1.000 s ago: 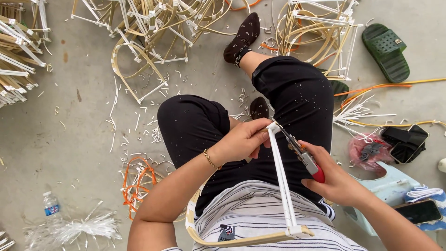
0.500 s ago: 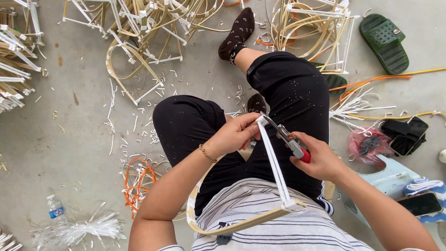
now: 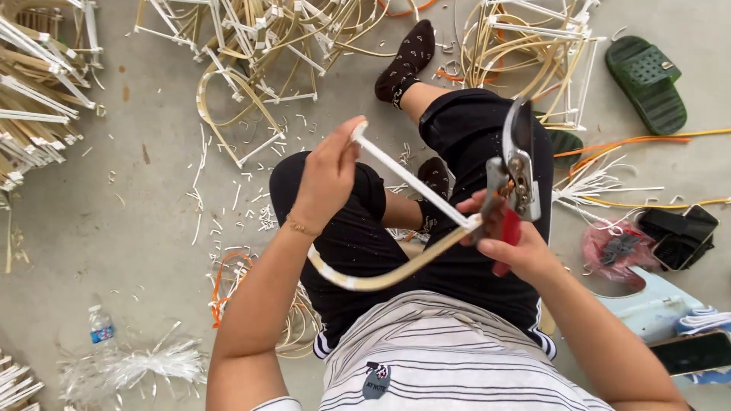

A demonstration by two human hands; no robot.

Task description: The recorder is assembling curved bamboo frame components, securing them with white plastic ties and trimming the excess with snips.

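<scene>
A concrete floor [image 3: 152, 228] spread under everything, littered with white offcuts. Heaps of bent cane frames [image 3: 251, 46] lay along the top, with more by the right leg [image 3: 533, 38]. The person sat on the floor in black trousers [image 3: 472, 137] and a striped shirt [image 3: 449, 358], one socked foot [image 3: 407, 57] stretched out. A green sandal [image 3: 647, 80] lay at upper right, and a water bottle [image 3: 99, 331] lay at lower left beside a bundle of white strips [image 3: 145, 369]. Over the lap hung a curved cane strip [image 3: 381, 275] joined to a white rod [image 3: 411, 183]. The left hand [image 3: 327, 175] had its fingers pinched on the rod's upper end. The right hand [image 3: 510, 243] had its fingers wrapped round red-handled shears [image 3: 519, 164], blades pointing up, right beside the rod's lower end.
</scene>
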